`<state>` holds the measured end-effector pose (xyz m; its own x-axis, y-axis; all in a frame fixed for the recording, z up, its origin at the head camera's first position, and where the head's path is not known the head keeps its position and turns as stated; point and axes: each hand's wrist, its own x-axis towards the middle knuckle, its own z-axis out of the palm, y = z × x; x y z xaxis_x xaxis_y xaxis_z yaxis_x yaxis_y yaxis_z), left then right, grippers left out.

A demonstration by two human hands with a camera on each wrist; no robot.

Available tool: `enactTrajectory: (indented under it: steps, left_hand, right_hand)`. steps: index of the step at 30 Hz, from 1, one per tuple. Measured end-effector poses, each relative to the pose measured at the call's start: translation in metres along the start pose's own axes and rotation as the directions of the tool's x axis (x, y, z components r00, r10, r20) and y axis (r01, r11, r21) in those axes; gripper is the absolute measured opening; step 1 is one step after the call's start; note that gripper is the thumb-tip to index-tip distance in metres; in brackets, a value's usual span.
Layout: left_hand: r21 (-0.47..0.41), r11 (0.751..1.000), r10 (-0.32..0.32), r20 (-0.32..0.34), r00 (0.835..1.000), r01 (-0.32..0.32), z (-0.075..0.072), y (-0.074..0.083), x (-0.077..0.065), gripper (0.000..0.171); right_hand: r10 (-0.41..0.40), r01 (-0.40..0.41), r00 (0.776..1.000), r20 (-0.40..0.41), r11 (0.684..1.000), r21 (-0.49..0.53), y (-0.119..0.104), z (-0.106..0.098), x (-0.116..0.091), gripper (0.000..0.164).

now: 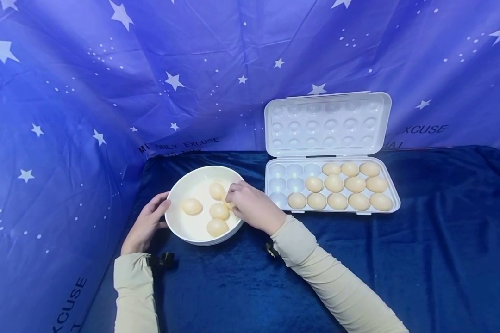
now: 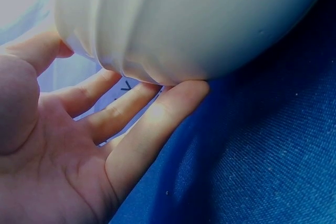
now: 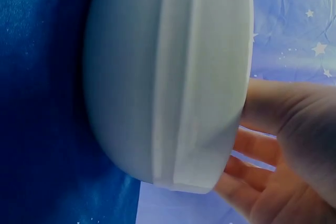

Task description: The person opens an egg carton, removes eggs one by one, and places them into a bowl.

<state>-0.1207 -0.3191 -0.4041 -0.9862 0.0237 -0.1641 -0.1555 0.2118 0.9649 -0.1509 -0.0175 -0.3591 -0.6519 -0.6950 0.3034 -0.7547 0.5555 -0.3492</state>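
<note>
A white bowl [image 1: 183, 233] holds several light-brown eggs, among them a lone egg [image 1: 192, 206] toward its left side. My left hand [image 1: 146, 222] is at the bowl's left side, thumb at the rim. In the left wrist view its fairly straight fingers [image 2: 152, 129] touch the outer wall. Over the right rim reaches my right hand [image 1: 250, 203], its fingers down in the bowl, pinching an egg [image 1: 227, 201] mostly hidden behind them. In the right wrist view the bowl wall [image 3: 131, 77] hides the fingertips and that egg.
To the right, an egg carton [image 1: 271, 209] stands with its lid [image 1: 329, 150] raised. Several eggs [image 1: 337, 201] fill most of its cups; bare cups [image 1: 277, 185] are at the left. A dark blue cloth [image 1: 241, 291] covers the table, and a starry curtain [image 1: 216, 55] hangs behind.
</note>
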Motion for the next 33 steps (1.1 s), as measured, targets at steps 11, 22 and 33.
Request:
enactTrajectory:
  steps: [11, 22, 33]
  left_hand:
    - [-0.001, 1.0, -0.002, -0.006, 1.0, 0.002, -0.002, 0.004, -0.003, 0.053]
    - [-0.01, 1.0, 0.001, 0.008, 1.0, -0.001, -0.002, 0.006, -0.003, 0.055]
    - [-0.006, 1.0, -0.002, 0.022, 1.0, 0.003, -0.002, 0.004, -0.003, 0.057]
  right_hand:
    - [-0.013, 0.015, 0.999, 0.045, 0.999, -0.041, 0.002, -0.002, 0.002, 0.009]
    - [-0.015, 0.016, 0.998, 0.062, 1.0, -0.001, 0.029, -0.038, -0.002, 0.022]
    - [0.156, -0.156, 0.987, -0.046, 0.988, 0.001, 0.075, -0.068, -0.035, 0.022]
